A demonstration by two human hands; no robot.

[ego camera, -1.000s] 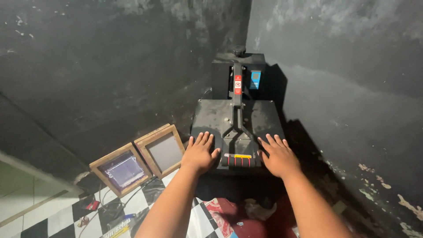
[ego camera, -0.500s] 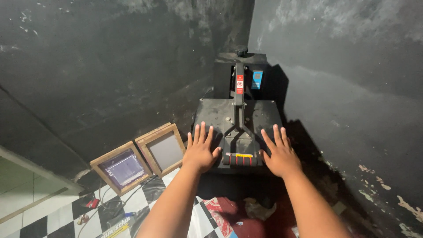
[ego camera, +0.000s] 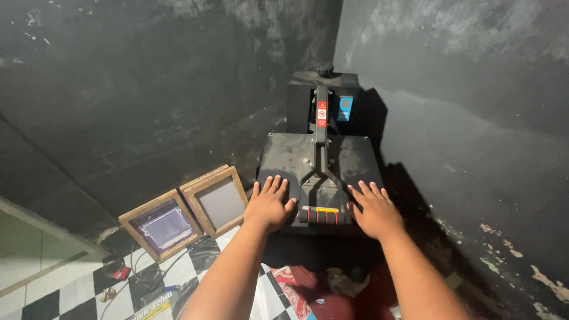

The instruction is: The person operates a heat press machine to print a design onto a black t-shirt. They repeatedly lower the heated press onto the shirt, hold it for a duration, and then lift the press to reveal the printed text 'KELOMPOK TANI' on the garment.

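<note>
Dark, scuffed walls meet in a corner at the upper middle of the frame, and a black heat press [ego camera: 320, 166] sits on the floor against them, filling the centre of the view.

Both hands lie flat on the front part of its closed top plate. The left hand [ego camera: 269, 204], just left of centre, has its fingers spread and straight and its palm down on the plate; it grips nothing. The right hand [ego camera: 374, 210], just right of centre, rests the same way, fingers fanned and open. Between them, near the front edge of the press, is the lever handle [ego camera: 323, 215] with its ribbed grip and red and yellow bands; neither hand touches it, though each thumb is close beside it. The lever arm runs from there up the middle of the plate toward the control box at the back.

As a judgement, the hands are pressing or steadying the shut plate, and the handle between them is the part within easiest reach.

Further out, two wooden frames [ego camera: 189, 210] lean against the wall at the lower left, standing on a black-and-white checkered floor [ego camera: 53, 296] with some cables and small items. A red patterned cloth [ego camera: 320, 293] lies at the bottom centre, between the forearms.
</note>
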